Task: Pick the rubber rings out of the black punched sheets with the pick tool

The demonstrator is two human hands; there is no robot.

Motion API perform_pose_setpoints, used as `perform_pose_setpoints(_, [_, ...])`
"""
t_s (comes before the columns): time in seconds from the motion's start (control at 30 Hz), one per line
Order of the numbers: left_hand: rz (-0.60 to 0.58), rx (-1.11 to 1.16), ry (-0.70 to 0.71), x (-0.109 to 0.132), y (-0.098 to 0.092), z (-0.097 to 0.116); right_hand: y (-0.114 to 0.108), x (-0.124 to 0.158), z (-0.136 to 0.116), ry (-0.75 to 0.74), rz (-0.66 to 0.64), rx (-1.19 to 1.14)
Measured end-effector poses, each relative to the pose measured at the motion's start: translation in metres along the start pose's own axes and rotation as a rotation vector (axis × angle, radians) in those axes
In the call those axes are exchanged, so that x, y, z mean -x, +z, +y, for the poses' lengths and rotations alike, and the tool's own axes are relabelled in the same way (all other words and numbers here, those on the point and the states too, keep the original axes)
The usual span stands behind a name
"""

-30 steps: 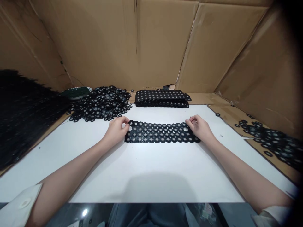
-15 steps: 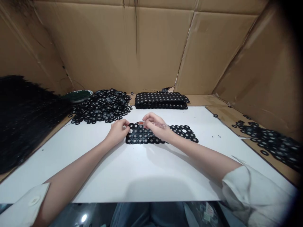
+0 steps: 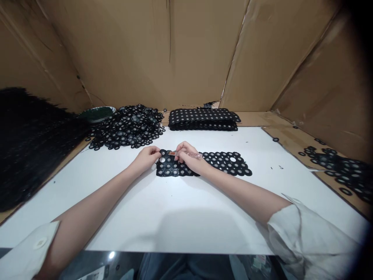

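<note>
A long black strip of joined rings (image 3: 224,162) lies flat on the white table (image 3: 180,202). My left hand (image 3: 147,158) pinches the strip's left end. My right hand (image 3: 188,158) reaches across and rests on the left part of the strip, holding a thin clear stick-like tool with a reddish tip (image 3: 194,155) over the rings there. The strip's right half lies uncovered.
A stack of similar ring strips (image 3: 203,119) sits at the table's back. Loose black rings are heaped at back left (image 3: 128,126) and at right (image 3: 340,169). A green dish (image 3: 97,113) and a dark mass (image 3: 26,144) lie left. Cardboard walls (image 3: 175,50) surround everything.
My right hand left the strip's right end and crossed to its left part, now with the thin tool in it. My left hand stayed at the left end.
</note>
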State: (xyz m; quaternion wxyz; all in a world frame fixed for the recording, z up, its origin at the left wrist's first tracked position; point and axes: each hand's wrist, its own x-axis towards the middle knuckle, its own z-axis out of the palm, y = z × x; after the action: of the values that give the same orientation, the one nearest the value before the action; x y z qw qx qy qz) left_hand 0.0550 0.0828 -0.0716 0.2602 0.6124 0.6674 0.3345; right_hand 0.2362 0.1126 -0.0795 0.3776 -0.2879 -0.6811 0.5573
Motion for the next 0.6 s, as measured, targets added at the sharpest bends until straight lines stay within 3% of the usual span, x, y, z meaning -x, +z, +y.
perform_pose_setpoints(0.2, [0.019, -0.014, 0.004, 0.0, 0.002, -0.002, -0.001, -0.003, 0.008, -0.046, -0.043, 0.051])
perform_pose_setpoints(0.37, [0.108, -0.124, 0.054, 0.001, 0.007, -0.004, 0.0, -0.001, 0.008, -0.082, -0.077, 0.132])
perform_pose_setpoints(0.6, [0.205, -0.102, 0.04, 0.015, 0.015, 0.015, 0.012, 0.007, 0.004, -0.22, -0.012, 0.302])
